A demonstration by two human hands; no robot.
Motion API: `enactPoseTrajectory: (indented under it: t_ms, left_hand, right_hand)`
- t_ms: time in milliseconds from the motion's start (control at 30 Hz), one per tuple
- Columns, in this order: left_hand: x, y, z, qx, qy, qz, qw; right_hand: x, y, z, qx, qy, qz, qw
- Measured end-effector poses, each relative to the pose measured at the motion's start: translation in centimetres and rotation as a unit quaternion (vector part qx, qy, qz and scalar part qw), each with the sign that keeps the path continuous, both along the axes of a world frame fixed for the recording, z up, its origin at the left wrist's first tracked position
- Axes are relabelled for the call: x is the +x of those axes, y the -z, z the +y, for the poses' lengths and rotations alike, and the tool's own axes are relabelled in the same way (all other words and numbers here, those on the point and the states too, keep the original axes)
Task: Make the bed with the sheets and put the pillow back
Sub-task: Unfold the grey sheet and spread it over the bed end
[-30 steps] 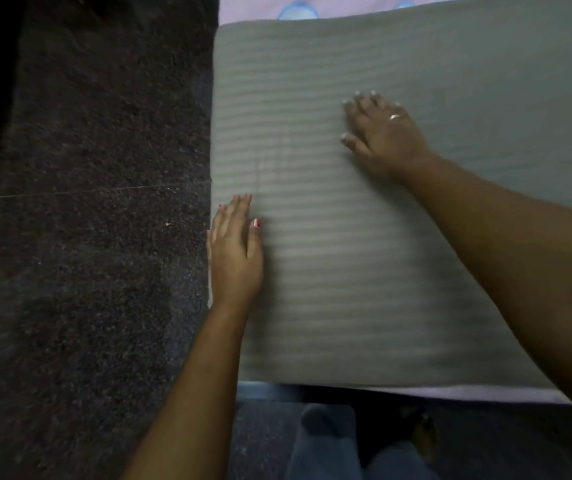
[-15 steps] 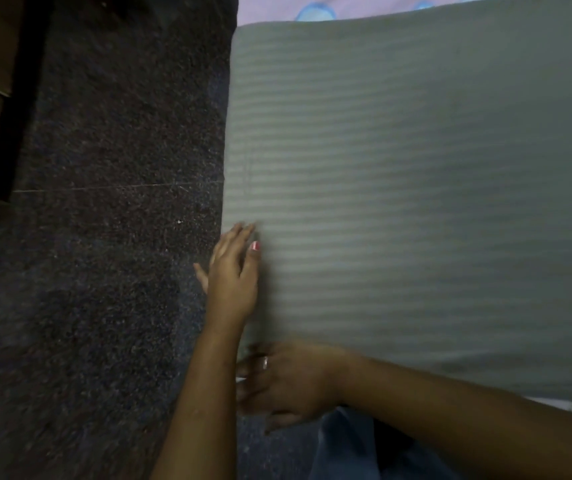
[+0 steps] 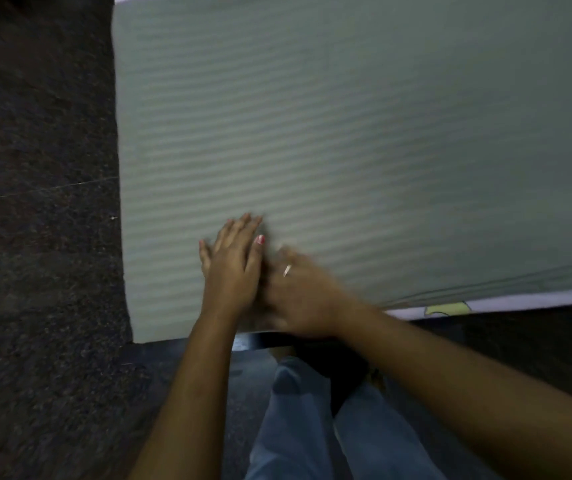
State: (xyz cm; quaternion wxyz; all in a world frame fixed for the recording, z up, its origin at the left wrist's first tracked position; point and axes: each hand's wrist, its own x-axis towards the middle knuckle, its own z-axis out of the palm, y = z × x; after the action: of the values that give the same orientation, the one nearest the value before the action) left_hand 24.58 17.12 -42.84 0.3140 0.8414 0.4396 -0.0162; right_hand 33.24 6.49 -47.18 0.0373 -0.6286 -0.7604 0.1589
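A grey striped sheet point(image 3: 347, 133) lies spread flat over the bed and fills most of the view. My left hand point(image 3: 234, 263) rests flat on it near the bed's front left corner, fingers straight. Beside it, touching, my right hand point(image 3: 298, 292) lies on the sheet close to the front edge; it is blurred by motion and wears a ring. A strip of pale pink patterned sheet point(image 3: 485, 306) shows under the grey one along the front edge at the right. No pillow is in view.
Dark speckled floor point(image 3: 42, 237) runs along the bed's left side and in front of it. My legs in blue jeans point(image 3: 312, 427) stand at the bed's front edge.
My right hand came back from the middle of the sheet to the front edge, then slid up beside my left hand. My left hand shifted right, away from the bed's left edge.
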Motion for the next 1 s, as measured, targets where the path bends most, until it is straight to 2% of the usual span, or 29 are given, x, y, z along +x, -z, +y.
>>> enactPoseTrajectory:
  t_ms: [100,167,233,300,367,433,533,700,800,900,1000]
  left_hand:
    - [1.0,-0.2,-3.0,-0.031,0.030,-0.009,0.999]
    - [1.8,-0.1,-4.6,-0.044,0.047,-0.004,0.998]
    - [2.6,-0.1,-5.5,-0.042,0.054,-0.001,0.998]
    - [3.8,0.2,-6.4,-0.038,0.054,-0.005,0.998]
    - [5.3,0.4,-7.1,-0.032,0.062,-0.007,0.998]
    - [7.1,0.5,-7.8,-0.030,0.080,-0.007,0.996]
    - [10.0,0.8,-9.5,-0.040,0.115,-0.012,0.992]
    - [12.9,0.5,-12.6,-0.068,0.151,-0.033,0.986]
    - [14.1,0.6,-14.3,-0.085,0.164,-0.044,0.982]
    - [15.8,1.1,-15.8,-0.088,0.159,-0.052,0.982]
    - [18.0,1.9,-18.0,-0.012,0.196,-0.013,0.980]
  right_hand:
    - [-1.8,-0.8,-4.5,0.051,-0.157,0.084,0.983]
    - [0.5,-1.4,-6.7,0.070,-0.167,0.122,0.976]
    - [4.8,-2.1,-7.7,0.076,-0.067,0.106,0.989]
    - [11.3,-2.0,-9.1,0.067,0.110,0.041,0.991]
    - [17.1,-1.7,-11.2,0.023,0.269,-0.010,0.963]
    - [18.8,-1.1,-12.5,-0.012,0.332,-0.049,0.942]
    - [15.7,-0.5,-13.4,-0.015,0.252,-0.079,0.964]
    - [10.3,-1.7,-18.4,0.031,0.093,-0.008,0.995]
    - [11.5,-2.6,-19.8,0.082,0.078,0.030,0.993]
    - [16.3,-1.7,-20.1,0.095,0.228,0.011,0.969]
    - [22.9,-0.6,-22.6,0.014,0.390,-0.049,0.919]
